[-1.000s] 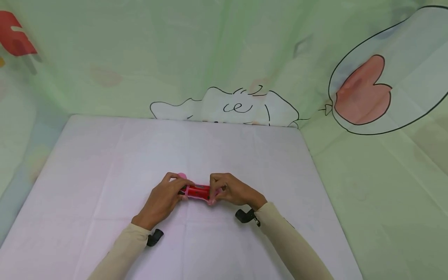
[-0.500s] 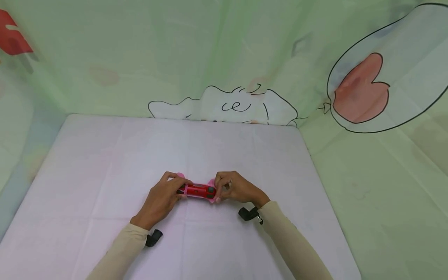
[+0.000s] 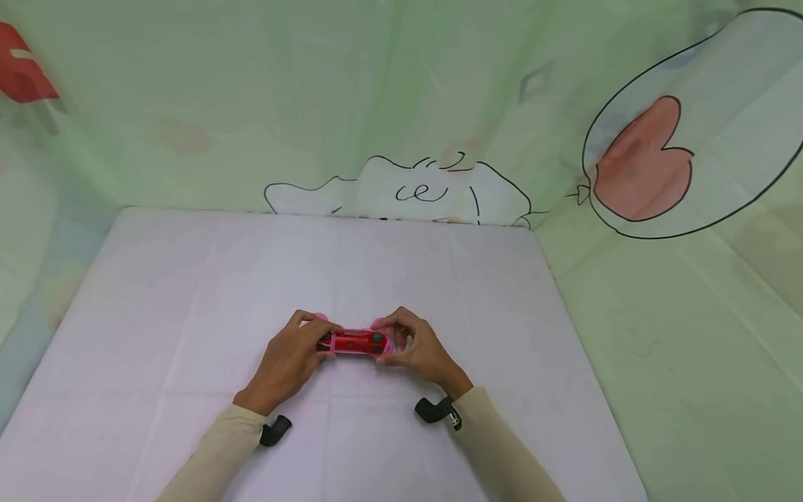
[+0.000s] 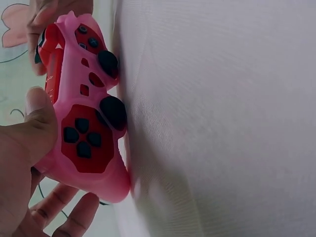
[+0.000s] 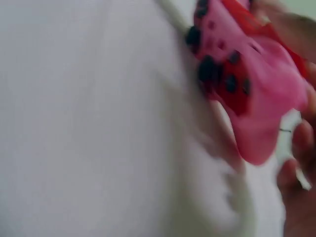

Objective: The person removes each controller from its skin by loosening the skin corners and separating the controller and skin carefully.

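Observation:
A red game controller (image 3: 354, 341) with black sticks and buttons sits in a pink silicone cover (image 4: 74, 79), its shoulder side facing up. My left hand (image 3: 285, 366) grips the controller's left end, thumb on the top edge and fingers beneath in the left wrist view. At the other end, my right hand (image 3: 426, 352) holds the covered grip between thumb and fingers. The cover's edge stands ruffled near the right-hand buttons (image 4: 89, 39), and red shell shows bare along the shoulder side. The right wrist view is blurred, with the pink grip (image 5: 261, 133) beside the curled fingers.
A white cloth covers the table (image 3: 207, 279) under the controller. Behind and to the right hang green printed curtains (image 3: 251, 104) with a balloon drawing (image 3: 721, 139). Black wrist cameras (image 3: 276, 430) jut out below both sleeves.
My right hand has shifted from pinching over the controller's right end to spanning it, thumb near and fingers far. The right end's dark parts have come into view. The left hand keeps its grip.

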### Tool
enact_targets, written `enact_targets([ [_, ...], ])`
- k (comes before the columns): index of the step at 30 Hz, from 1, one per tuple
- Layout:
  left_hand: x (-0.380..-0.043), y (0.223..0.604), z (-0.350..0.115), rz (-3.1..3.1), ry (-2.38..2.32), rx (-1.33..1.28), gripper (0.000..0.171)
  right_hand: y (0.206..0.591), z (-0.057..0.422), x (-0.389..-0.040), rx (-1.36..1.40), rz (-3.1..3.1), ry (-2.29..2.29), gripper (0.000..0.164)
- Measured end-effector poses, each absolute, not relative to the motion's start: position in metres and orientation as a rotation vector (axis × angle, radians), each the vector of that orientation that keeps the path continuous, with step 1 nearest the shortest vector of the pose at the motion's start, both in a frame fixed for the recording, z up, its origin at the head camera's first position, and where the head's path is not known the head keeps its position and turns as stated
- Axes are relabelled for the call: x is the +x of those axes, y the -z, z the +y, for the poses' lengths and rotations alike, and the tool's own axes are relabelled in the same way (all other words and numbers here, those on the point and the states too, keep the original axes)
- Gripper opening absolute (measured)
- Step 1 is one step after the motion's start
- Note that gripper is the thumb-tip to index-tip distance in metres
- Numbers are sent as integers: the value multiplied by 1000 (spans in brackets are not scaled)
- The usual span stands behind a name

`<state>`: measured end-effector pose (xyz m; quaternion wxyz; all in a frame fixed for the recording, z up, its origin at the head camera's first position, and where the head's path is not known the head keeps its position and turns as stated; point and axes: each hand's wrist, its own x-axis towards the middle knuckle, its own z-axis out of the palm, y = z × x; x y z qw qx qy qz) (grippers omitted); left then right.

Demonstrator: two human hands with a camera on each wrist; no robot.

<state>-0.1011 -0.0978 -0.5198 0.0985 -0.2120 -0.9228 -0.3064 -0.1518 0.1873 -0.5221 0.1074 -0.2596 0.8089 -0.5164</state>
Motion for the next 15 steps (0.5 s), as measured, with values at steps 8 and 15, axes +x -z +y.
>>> enact_targets([
  [8,-107,517,-98,-2724,959,-677,49,526,174,-144,-910,2590,1336,57],
  [15,-119,500,-107,-2858,1210,-780,37,522,172,-142,-882,2585,1281,58],
])
